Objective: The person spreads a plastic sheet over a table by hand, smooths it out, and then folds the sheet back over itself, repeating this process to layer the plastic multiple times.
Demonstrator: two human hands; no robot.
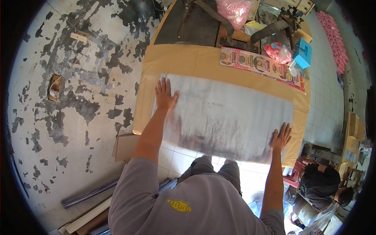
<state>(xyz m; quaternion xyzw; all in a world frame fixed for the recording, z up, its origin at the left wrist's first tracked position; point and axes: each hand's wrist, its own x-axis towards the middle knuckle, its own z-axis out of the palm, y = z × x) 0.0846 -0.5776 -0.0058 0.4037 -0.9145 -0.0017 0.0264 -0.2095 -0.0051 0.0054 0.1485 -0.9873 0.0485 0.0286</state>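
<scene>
A large grey-white rectangular sheet (227,105), smudged dark along its near side, lies across a table covered with brown paper (184,58). My left hand (166,94) rests flat on the sheet's far left part, fingers spread and pointing away from me. Toward the near right corner, my right hand (281,138) lies flat too, with its fingers stretched out. Neither hand holds anything.
Printed packaging strips (262,66), a bag of red items (278,53), a blue box (302,53) and a pink bag (235,11) occupy the table's far side. A person in black (319,186) sits at right. Rolls (90,192) lean by the peeling wall.
</scene>
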